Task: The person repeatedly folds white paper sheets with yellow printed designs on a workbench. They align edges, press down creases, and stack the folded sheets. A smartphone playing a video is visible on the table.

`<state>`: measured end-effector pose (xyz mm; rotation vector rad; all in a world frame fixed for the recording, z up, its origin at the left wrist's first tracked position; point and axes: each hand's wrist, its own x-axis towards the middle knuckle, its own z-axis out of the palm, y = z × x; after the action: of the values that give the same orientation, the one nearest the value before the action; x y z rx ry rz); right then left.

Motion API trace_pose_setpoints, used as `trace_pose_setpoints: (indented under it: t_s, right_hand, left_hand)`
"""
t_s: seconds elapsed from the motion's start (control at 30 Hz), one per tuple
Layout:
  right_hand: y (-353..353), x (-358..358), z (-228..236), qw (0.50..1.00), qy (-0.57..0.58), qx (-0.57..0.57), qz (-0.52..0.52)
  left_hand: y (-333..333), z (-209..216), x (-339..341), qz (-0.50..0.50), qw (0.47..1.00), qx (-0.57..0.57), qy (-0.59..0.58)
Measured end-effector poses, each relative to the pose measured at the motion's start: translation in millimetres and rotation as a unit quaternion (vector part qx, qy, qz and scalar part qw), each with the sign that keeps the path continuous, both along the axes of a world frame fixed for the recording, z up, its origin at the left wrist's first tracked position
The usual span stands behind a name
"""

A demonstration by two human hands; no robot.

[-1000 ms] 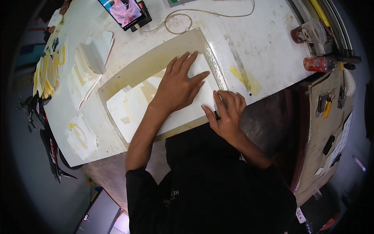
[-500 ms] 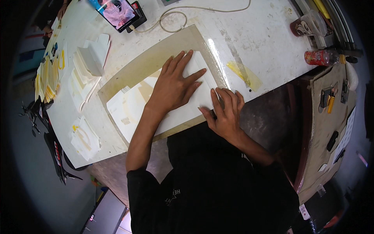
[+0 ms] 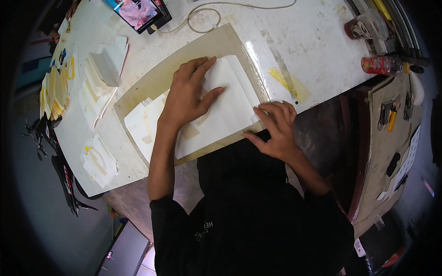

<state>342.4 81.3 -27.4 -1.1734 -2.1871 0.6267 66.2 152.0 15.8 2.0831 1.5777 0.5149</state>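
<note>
A white paper sheet with a crease along its right edge lies on a translucent tan mat. Under its left part are white paper pieces with beige patches. My left hand lies across the sheet's left side, fingers toward the far edge and thumb spread to the right. At the near right corner, my right hand has its thumb and fingers apart. Its index fingertip is at the creased edge, and the thumb is over the mat's front rim.
Folded white paper pieces and yellow-edged strips lie at the left. A phone stands at the back beside a looped cable. To the right are a yellow translucent template, a plastic cup and a red-labelled bottle.
My left hand has slid left, drawing its fingers closer together and uncovering more of the sheet. My right hand has moved slightly right and outward along the edge.
</note>
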Motion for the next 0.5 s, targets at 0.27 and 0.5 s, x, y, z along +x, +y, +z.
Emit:
trace_pose_setpoints:
  t_s: [0.27, 0.5]
  right_hand:
    - [1, 5, -9, 1.000, -0.016, -0.002, 0.014]
    - [6, 15, -6, 0.997, -0.064, 0.026, 0.040]
  left_hand:
    - [-36, 18, 32, -0.138, 0.988, 0.039, 0.057]
    - [-44, 1, 53, -0.207, 0.975, 0.040, 0.067]
